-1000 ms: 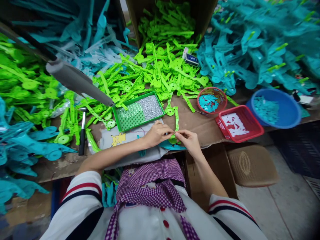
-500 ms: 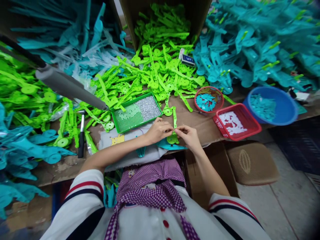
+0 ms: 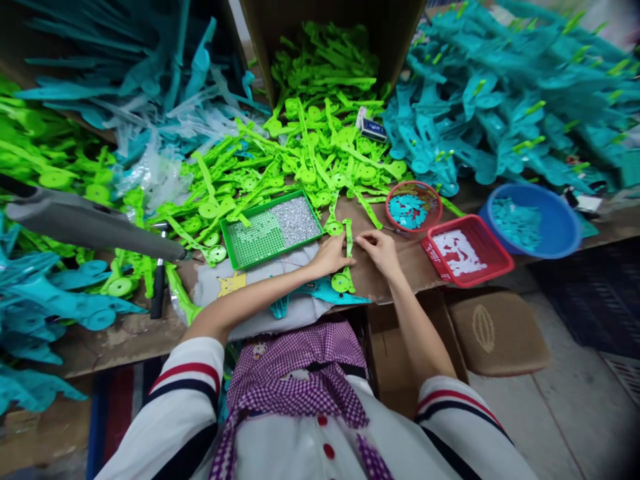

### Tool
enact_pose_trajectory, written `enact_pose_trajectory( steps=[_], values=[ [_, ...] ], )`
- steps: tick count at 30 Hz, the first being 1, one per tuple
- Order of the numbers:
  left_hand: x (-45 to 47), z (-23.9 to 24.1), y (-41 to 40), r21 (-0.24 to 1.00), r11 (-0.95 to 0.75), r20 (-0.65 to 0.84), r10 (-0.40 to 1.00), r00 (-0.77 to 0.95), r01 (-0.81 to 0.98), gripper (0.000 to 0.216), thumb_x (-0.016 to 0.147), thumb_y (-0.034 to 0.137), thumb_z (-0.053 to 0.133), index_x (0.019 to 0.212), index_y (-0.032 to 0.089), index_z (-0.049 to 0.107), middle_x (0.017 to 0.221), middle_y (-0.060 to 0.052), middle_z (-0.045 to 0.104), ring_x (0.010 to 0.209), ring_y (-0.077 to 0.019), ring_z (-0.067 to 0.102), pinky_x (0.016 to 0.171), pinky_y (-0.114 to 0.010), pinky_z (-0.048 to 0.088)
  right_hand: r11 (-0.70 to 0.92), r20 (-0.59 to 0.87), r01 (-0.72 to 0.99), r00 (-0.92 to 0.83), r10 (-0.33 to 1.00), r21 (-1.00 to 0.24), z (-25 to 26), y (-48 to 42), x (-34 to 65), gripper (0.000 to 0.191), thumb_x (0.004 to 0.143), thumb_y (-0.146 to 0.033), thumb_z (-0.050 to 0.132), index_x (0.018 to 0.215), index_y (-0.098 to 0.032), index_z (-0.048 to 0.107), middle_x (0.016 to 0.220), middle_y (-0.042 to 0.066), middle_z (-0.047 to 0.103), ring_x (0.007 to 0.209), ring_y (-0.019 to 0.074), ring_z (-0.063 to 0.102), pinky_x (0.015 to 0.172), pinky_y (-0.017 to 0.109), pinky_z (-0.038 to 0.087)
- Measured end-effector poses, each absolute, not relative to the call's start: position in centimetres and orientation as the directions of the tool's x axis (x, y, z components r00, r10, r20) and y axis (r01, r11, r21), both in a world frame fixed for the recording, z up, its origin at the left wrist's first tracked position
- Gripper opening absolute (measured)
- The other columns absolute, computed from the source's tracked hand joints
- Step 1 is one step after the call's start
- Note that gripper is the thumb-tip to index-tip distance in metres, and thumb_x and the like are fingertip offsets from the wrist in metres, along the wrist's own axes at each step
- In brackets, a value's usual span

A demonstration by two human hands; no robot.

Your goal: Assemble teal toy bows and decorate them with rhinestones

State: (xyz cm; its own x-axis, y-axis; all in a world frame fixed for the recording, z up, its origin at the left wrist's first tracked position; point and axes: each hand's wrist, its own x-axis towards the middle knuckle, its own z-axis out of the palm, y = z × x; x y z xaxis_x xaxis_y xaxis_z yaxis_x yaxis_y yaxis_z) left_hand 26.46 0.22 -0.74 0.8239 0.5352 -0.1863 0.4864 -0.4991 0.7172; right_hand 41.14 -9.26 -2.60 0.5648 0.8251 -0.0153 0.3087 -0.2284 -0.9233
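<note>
A long lime-green plastic arm with a round disc end (image 3: 341, 283) stands out in front of me, its disc toward the table's front edge. My left hand (image 3: 331, 256) is closed on the upper part of this arm. Just right of it, apart from the arm, my right hand (image 3: 381, 253) has thumb and fingertips pinched together; whatever they hold is too small to make out. Beneath the disc end lies a flat turquoise plastic piece (image 3: 333, 292). A green tray (image 3: 260, 257) of small silvery metal bits sits left of my hands.
Lime-green arms (image 3: 280, 160) lie heaped behind, with turquoise parts (image 3: 500, 100) piled right. A red round basket (image 3: 436, 208), a red rectangular basket (image 3: 503, 260) and a blue basin (image 3: 565, 220) hold small pieces. A hammer (image 3: 159, 287) and a grey pole-like bar (image 3: 95, 220) are at left.
My right hand has drawn away from the left, rightward and slightly farther from me. My left hand has shifted up along the green arm. The grey bar appears lower and farther left.
</note>
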Motion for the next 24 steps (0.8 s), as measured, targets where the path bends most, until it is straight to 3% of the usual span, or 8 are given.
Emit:
enact_pose_trajectory(
  steps=[4, 7, 9, 14, 24],
  values=[
    [26.5, -1.0, 0.2, 0.796, -0.356, -0.261, 0.529, 0.807, 0.49, 0.079, 0.067, 0.022, 0.086, 0.136, 0.012, 0.049, 0.103, -0.006, 0.069, 0.086, -0.0195, 0.067, 0.083, -0.033, 0.053, -0.299, -0.031, 0.395, 0.559, 0.828, -0.869, -3.1, -9.1, 41.3, 0.029, 0.078, -0.045, 0.067, 0.084, -0.017, 0.075, 0.086, 0.007, 0.077, 0.074, 0.0191, 0.066, 0.074, 0.032, 0.05],
    [26.7, -1.0, 0.2, 0.809, -0.317, -0.291, 0.515, 0.806, 0.494, 0.079, 0.068, 0.02, 0.085, 0.137, 0.014, 0.048, 0.1, -0.003, 0.068, 0.081, -0.0165, 0.066, 0.082, -0.032, 0.053, -0.36, -0.068, 0.419, 0.57, 0.819, -0.834, -3.0, -8.9, 41.4, 0.022, 0.078, -0.038, 0.068, 0.084, -0.018, 0.075, 0.083, 0.006, 0.077, 0.074, 0.0196, 0.068, 0.071, 0.03, 0.05],
    [26.8, -0.9, 0.2, 0.806, -0.328, -0.284, 0.516, 0.808, 0.493, 0.079, 0.067, 0.019, 0.085, 0.137, 0.012, 0.048, 0.105, -0.006, 0.068, 0.087, -0.0185, 0.067, 0.086, -0.034, 0.054, -0.394, -0.097, 0.417, 0.576, 0.812, -0.819, -2.8, -8.7, 41.5, 0.021, 0.079, -0.037, 0.068, 0.084, -0.018, 0.076, 0.08, 0.006, 0.077, 0.075, 0.0199, 0.069, 0.068, 0.029, 0.049],
    [26.8, -0.9, 0.3, 0.794, -0.408, -0.187, 0.541, 0.82, 0.451, 0.096, 0.061, 0.018, 0.092, 0.142, 0.006, 0.042, 0.137, -0.021, 0.055, 0.124, -0.0299, 0.057, 0.104, -0.041, 0.048, -0.472, -0.144, 0.436, 0.599, 0.788, -0.766, -2.3, -8.6, 41.6, 0.019, 0.081, -0.036, 0.067, 0.085, -0.019, 0.076, 0.079, 0.006, 0.077, 0.075, 0.0207, 0.071, 0.066, 0.028, 0.049],
    [26.7, -1.5, 0.3, 0.793, -0.463, -0.135, 0.5, 0.855, 0.396, 0.09, 0.066, 0.021, 0.09, 0.143, 0.01, 0.044, 0.143, -0.022, 0.052, 0.133, -0.0335, 0.052, 0.109, -0.046, 0.045, -0.571, -0.229, 0.561, 0.563, 0.794, -0.6, -0.7, -7.8, 41.6, 0.019, 0.083, -0.037, 0.065, 0.083, -0.02, 0.074, 0.081, 0.006, 0.077, 0.081, 0.0222, 0.071, 0.07, 0.029, 0.045]
  ],
)
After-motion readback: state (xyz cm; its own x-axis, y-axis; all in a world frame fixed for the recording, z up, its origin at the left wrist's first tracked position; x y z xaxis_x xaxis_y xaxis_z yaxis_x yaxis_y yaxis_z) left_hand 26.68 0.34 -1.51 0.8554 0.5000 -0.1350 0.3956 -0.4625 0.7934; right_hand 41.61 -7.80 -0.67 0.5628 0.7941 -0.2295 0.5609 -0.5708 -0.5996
